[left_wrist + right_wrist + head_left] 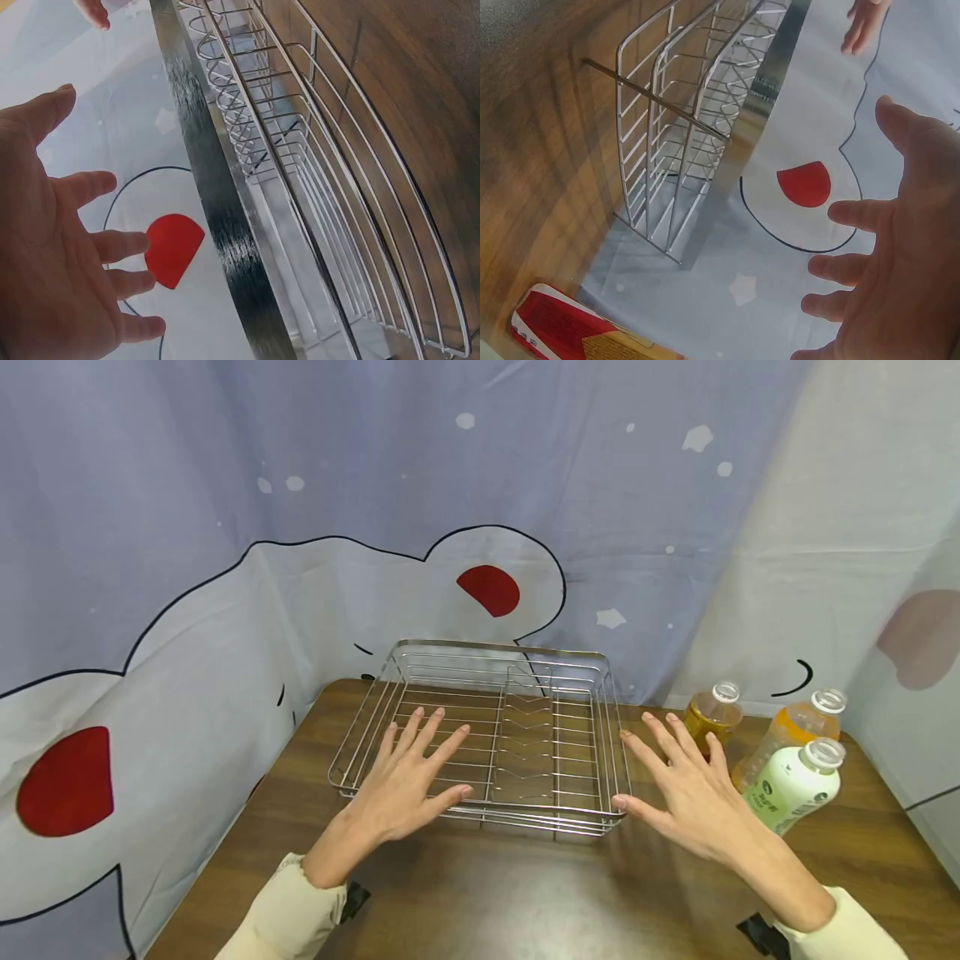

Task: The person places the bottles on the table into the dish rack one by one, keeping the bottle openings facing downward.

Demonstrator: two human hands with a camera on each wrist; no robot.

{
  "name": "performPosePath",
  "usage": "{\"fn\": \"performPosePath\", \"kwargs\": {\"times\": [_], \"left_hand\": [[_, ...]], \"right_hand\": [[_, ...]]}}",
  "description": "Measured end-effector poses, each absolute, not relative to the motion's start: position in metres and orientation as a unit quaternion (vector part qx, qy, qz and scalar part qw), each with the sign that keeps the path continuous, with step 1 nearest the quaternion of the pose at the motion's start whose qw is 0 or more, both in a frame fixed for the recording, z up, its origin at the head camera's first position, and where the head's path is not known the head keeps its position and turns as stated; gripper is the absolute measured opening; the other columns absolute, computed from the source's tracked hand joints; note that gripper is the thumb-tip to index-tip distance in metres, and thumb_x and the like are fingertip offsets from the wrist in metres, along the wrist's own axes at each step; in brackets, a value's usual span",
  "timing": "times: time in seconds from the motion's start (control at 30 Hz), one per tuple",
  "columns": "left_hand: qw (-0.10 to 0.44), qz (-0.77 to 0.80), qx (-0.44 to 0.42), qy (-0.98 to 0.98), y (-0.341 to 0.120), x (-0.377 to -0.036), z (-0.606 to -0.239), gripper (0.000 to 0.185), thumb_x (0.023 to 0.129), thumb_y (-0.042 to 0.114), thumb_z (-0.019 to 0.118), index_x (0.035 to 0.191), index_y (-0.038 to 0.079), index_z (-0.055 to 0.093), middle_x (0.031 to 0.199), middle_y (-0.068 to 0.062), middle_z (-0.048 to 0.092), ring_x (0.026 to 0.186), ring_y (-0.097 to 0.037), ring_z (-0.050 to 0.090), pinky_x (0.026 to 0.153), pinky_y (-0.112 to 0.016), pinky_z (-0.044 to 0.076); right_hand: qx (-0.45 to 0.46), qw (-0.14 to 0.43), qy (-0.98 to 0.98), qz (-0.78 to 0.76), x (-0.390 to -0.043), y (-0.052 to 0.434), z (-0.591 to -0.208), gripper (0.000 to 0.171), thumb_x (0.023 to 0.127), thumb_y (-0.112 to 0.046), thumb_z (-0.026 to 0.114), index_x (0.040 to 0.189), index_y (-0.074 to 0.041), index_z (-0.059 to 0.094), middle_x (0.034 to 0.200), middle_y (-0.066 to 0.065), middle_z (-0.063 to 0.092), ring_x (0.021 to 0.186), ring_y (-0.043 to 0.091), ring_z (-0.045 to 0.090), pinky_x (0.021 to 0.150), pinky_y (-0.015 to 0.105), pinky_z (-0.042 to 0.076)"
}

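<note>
A metal wire dish rack (525, 814) sits on the wooden table, with a row of zigzag wire dividers (528, 735) inside it. My left hand (405, 785), fingers spread, appears over the rack's front left part in the head view. The left wrist view shows this hand (67, 247) apart from the wires, holding nothing. My right hand (693, 793) is spread near the rack's front right corner, between the rack and the bottles. Nothing is in its grasp in the right wrist view, where the palm (907, 255) and fingers stand clear of the rack (660, 97).
To the right stand a bottle of amber liquid (708, 714), a clear bottle with orange (798, 727) and a green-and-white bottle (795, 785). A red and yellow item (570, 326) lies low in the right wrist view. A patterned curtain (375, 460) hangs behind the table (495, 893).
</note>
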State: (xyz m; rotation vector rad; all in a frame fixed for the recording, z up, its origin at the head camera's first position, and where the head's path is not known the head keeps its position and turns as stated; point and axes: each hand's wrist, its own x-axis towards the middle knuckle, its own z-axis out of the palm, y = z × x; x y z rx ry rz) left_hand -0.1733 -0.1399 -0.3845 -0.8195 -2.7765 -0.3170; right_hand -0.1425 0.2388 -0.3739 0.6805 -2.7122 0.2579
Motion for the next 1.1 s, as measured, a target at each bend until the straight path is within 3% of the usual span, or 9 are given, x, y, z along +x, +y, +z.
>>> {"fn": "performPosePath", "kwargs": {"times": [0.3,0.6,0.7,0.8,1.0,1.07,1.1], "left_hand": [[0.119,-0.106,-0.274,-0.948,-0.146,-0.174,-0.376,0.071,0.093,0.058,0.056,0.152,0.02,0.043,0.157,-0.018,0.032,0.146,-0.04,0.02,0.111,-0.067,0.015],[0.121,-0.125,-0.254,-0.951,-0.164,-0.17,-0.357,0.071,0.094,0.06,0.054,0.15,0.017,0.044,0.154,-0.018,0.037,0.145,-0.04,0.024,0.113,-0.063,0.016],[0.126,-0.137,-0.24,-0.953,-0.173,-0.171,-0.351,0.07,0.095,0.056,0.055,0.152,0.016,0.042,0.154,-0.018,0.036,0.145,-0.04,0.023,0.113,-0.064,0.016],[0.142,-0.156,-0.229,-0.95,-0.186,-0.172,-0.346,0.07,0.096,0.052,0.058,0.152,0.014,0.041,0.154,-0.02,0.036,0.144,-0.042,0.024,0.112,-0.064,0.018],[0.191,-0.232,-0.201,-0.932,-0.213,-0.178,-0.342,0.071,0.095,0.042,0.063,0.153,0.011,0.036,0.155,-0.023,0.032,0.141,-0.045,0.026,0.107,-0.068,0.023],[0.202,-0.261,-0.186,-0.926,-0.222,-0.181,-0.345,0.072,0.096,0.039,0.063,0.154,0.01,0.034,0.156,-0.022,0.03,0.141,-0.045,0.027,0.105,-0.069,0.025],[0.204,-0.274,-0.175,-0.923,-0.226,-0.181,-0.348,0.072,0.096,0.039,0.063,0.155,0.01,0.032,0.157,-0.022,0.028,0.141,-0.045,0.026,0.105,-0.07,0.025]], "right_hand": [[0.236,0.178,-0.952,0.076,-0.142,0.247,-0.36,0.077,0.088,-0.059,0.064,0.147,-0.013,0.046,0.156,0.02,0.03,0.142,0.045,0.024,0.105,0.073,0.014],[0.234,0.242,-0.939,0.075,-0.139,0.268,-0.337,0.072,0.086,-0.056,0.069,0.138,-0.008,0.054,0.146,0.022,0.044,0.135,0.045,0.036,0.104,0.066,0.024],[0.223,0.272,-0.933,0.078,-0.136,0.28,-0.325,0.069,0.084,-0.054,0.07,0.134,-0.007,0.056,0.142,0.023,0.046,0.13,0.045,0.039,0.099,0.066,0.028],[0.199,0.303,-0.928,0.09,-0.129,0.295,-0.314,0.069,0.084,-0.055,0.069,0.132,-0.006,0.056,0.142,0.023,0.047,0.133,0.043,0.038,0.102,0.066,0.027],[0.146,0.428,-0.88,0.145,-0.115,0.325,-0.303,0.093,0.085,-0.077,0.05,0.122,0.008,0.059,0.137,0.03,0.049,0.132,0.048,0.039,0.111,0.06,0.024],[0.131,0.468,-0.856,0.175,-0.111,0.334,-0.304,0.098,0.084,-0.078,0.05,0.122,0.012,0.057,0.138,0.031,0.048,0.132,0.049,0.038,0.113,0.057,0.022],[0.122,0.481,-0.845,0.198,-0.11,0.339,-0.306,0.099,0.083,-0.077,0.053,0.125,0.013,0.055,0.138,0.025,0.052,0.134,0.043,0.039,0.114,0.052,0.023]]}}
